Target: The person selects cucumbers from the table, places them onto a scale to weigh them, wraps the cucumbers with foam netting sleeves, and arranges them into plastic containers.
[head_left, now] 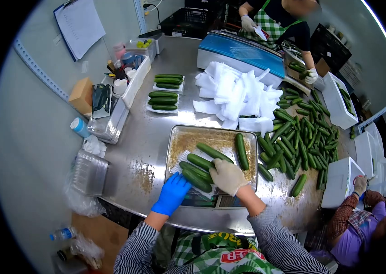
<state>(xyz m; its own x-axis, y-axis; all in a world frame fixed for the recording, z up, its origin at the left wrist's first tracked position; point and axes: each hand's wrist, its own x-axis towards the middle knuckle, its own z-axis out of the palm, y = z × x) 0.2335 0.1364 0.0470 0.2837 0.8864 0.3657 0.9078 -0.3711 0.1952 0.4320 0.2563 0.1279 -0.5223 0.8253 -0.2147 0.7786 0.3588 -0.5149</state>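
Note:
A metal tray (171,157) lies in front of me with several cucumbers in it. Three cucumbers (196,172) lie side by side on a white foam sheet (179,160). My left hand (173,194), in a blue glove, has its fingers closed against the left side of the nearest one. My right hand (227,177), in a pale knit glove, closes over the right ends of these cucumbers; its fingertips are partly hidden. Another cucumber (215,152) lies just beyond my right hand, and a separate cucumber (242,151) is at the tray's right side.
Two foam-lined cucumber packs (163,100) sit behind the tray. White foam sheets (238,93) are heaped beside a blue-topped machine (243,52). A large cucumber pile (300,141) covers the right side. Clear plastic trays (90,173) stand left. Two co-workers are at the back and right.

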